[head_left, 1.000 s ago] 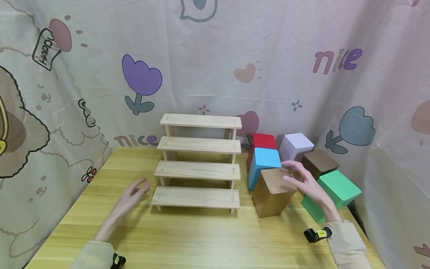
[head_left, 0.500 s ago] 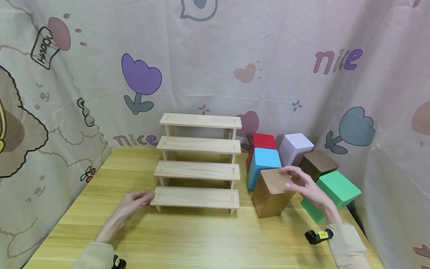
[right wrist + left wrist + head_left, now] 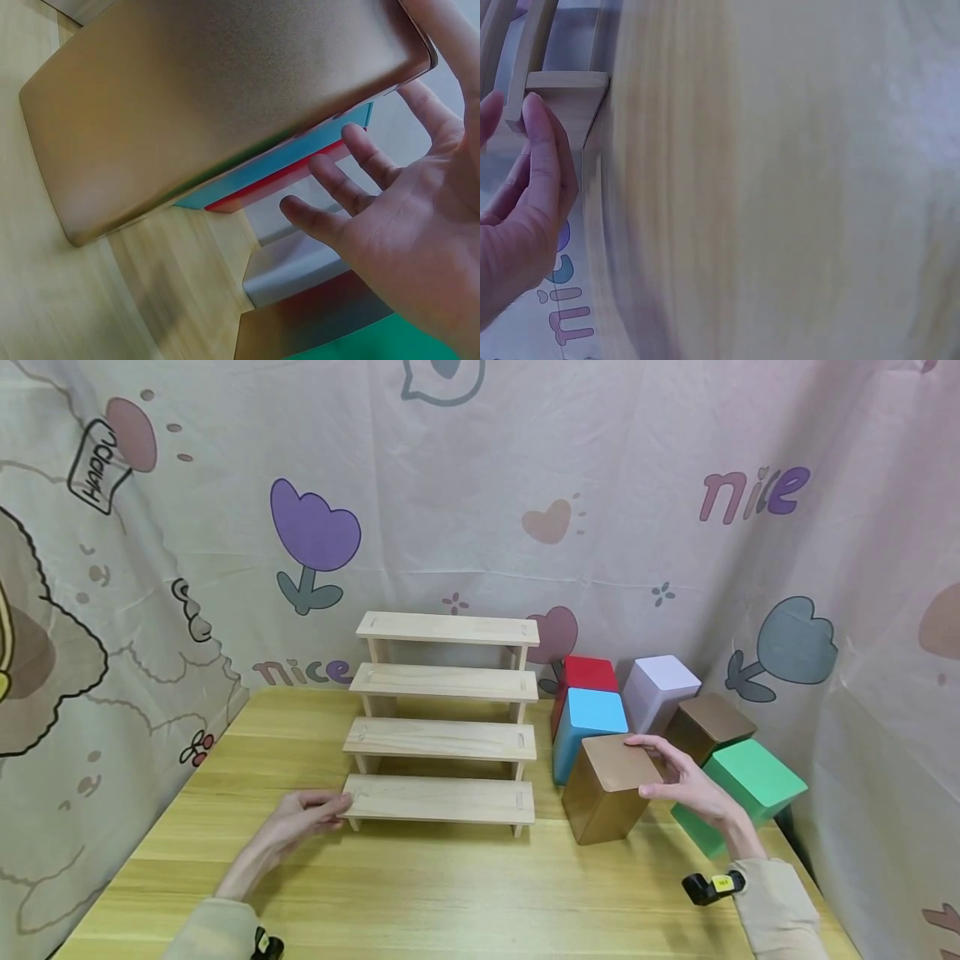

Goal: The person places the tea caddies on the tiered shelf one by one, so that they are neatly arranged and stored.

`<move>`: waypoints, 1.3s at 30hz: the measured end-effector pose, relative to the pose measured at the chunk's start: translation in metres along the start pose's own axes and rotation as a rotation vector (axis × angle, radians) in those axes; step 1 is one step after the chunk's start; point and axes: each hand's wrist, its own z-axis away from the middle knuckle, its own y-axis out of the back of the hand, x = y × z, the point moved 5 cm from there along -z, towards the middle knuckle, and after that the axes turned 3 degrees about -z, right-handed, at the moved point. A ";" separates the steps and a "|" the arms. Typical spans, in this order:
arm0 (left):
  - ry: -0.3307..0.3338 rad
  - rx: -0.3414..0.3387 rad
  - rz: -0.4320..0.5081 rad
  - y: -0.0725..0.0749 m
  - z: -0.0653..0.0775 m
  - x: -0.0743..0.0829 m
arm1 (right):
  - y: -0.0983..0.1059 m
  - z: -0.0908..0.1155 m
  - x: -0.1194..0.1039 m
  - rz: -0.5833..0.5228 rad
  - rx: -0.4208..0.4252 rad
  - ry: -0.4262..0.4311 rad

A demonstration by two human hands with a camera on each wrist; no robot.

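A pale wooden four-step stand (image 3: 442,797) stands mid-table. My left hand (image 3: 300,822) is at the left end of its lowest step; in the left wrist view the board end (image 3: 517,105) lies between thumb and fingers (image 3: 544,157). To the right of the stand, a gold-brown box (image 3: 611,797) stands upright. My right hand (image 3: 693,785) is at its right side, index fingertip at the top's back edge and thumb near the front corner. In the right wrist view the fingers (image 3: 334,184) spread out beside the box, the lower ones apart from it.
Behind the gold-brown box stand a blue box (image 3: 592,714) and a red box (image 3: 590,674). A lilac box (image 3: 660,685), a dark brown box (image 3: 712,727) and a green box (image 3: 757,781) stand further right. A printed cloth (image 3: 450,527) hangs behind the table (image 3: 450,893).
My left hand has moved right to the lowest step's end and closed its thumb and fingers around it. My right hand has shifted slightly at the gold-brown box, which stays in place.
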 end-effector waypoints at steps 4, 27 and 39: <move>0.000 -0.011 0.017 0.000 0.000 -0.001 | -0.002 0.000 0.002 -0.007 -0.013 -0.022; 0.008 -0.055 0.048 -0.003 0.002 0.001 | -0.004 0.003 0.007 -0.017 0.011 -0.047; 0.027 -0.002 0.007 -0.007 0.003 0.004 | -0.004 0.003 0.008 -0.020 0.017 -0.069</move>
